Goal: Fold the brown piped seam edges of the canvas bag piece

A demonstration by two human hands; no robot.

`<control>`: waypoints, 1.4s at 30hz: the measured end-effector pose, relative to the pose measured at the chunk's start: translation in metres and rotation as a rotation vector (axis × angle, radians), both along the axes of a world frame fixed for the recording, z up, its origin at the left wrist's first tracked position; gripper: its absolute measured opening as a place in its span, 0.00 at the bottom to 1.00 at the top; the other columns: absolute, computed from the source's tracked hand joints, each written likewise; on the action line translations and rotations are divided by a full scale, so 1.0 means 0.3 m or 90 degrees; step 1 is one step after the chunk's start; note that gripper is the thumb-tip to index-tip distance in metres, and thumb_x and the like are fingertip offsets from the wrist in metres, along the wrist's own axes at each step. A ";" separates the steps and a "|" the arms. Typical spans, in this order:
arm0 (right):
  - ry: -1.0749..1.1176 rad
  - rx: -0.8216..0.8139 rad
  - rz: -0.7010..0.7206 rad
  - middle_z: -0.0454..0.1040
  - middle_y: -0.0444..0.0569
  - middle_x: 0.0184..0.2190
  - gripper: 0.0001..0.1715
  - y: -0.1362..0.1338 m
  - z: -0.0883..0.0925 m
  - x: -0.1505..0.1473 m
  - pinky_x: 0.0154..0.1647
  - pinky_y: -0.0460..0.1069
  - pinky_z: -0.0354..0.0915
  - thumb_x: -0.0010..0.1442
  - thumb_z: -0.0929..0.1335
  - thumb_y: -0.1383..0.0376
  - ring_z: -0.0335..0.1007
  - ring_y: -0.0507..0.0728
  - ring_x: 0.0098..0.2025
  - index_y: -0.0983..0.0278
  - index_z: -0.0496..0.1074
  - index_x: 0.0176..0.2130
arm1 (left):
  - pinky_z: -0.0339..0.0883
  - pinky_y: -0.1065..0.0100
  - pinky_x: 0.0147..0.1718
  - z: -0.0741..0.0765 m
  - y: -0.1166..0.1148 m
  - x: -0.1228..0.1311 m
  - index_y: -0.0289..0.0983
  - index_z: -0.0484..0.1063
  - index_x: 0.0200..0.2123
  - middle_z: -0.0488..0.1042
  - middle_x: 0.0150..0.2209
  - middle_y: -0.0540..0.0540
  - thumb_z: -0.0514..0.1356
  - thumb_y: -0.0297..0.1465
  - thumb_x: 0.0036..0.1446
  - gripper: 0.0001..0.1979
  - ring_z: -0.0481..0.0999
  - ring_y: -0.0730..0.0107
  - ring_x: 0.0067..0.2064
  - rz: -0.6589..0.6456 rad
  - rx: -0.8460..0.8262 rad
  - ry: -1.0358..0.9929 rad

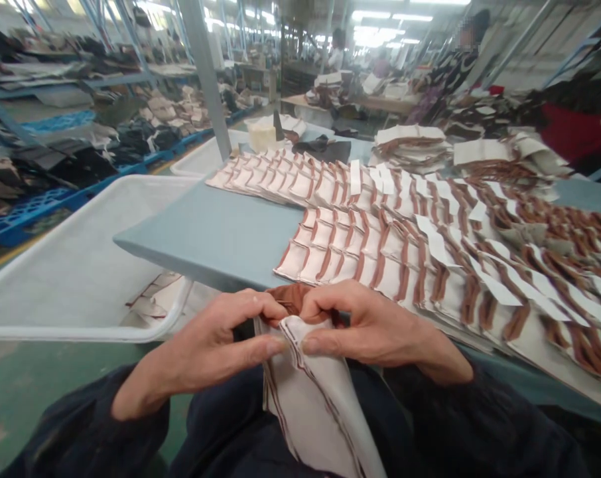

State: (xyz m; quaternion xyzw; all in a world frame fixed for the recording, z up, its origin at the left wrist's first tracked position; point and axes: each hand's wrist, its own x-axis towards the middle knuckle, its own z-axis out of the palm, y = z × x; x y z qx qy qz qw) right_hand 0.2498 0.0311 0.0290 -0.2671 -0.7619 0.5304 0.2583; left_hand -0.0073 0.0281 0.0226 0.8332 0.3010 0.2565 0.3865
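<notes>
Between my two hands is a cream fabric piece with dark brown seam edges and a rust-brown inner side showing at its top. My left hand pinches its upper edge, thumb in front and fingers curled behind. On the other side of the seam, my right hand grips the same edge in a like pinch. The lower part hangs down over my lap. Just beyond my hands, overlapping rows of similar cream and brown fabric pieces lie on a blue-grey table.
A white plastic bin with some fabric pieces inside stands left of the table. White paper strips lie across the rows. Stacked pieces sit farther back. A metal post rises behind the table; a person stands at the back right.
</notes>
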 end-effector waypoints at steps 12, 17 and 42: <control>0.001 -0.079 -0.028 0.65 0.38 0.27 0.15 -0.023 -0.070 -0.004 0.27 0.45 0.51 0.65 0.74 0.59 0.56 0.49 0.28 0.65 0.71 0.33 | 0.61 0.76 0.31 -0.014 -0.027 0.055 0.35 0.76 0.30 0.71 0.28 0.55 0.67 0.32 0.61 0.08 0.67 0.76 0.30 0.022 -0.200 -0.064; -0.025 -0.087 -0.034 0.69 0.42 0.30 0.15 -0.020 -0.077 -0.001 0.30 0.45 0.55 0.66 0.73 0.56 0.60 0.50 0.30 0.66 0.73 0.36 | 0.63 0.75 0.31 -0.012 -0.025 0.050 0.34 0.77 0.31 0.73 0.28 0.53 0.63 0.32 0.64 0.10 0.69 0.74 0.31 0.006 -0.231 -0.045; 0.044 -0.139 -0.052 0.65 0.38 0.26 0.20 -0.010 -0.135 -0.039 0.27 0.46 0.51 0.63 0.76 0.52 0.55 0.49 0.28 0.65 0.72 0.34 | 0.58 0.74 0.25 -0.037 -0.007 0.035 0.34 0.79 0.32 0.71 0.24 0.53 0.61 0.35 0.68 0.14 0.65 0.75 0.26 0.021 -0.205 0.003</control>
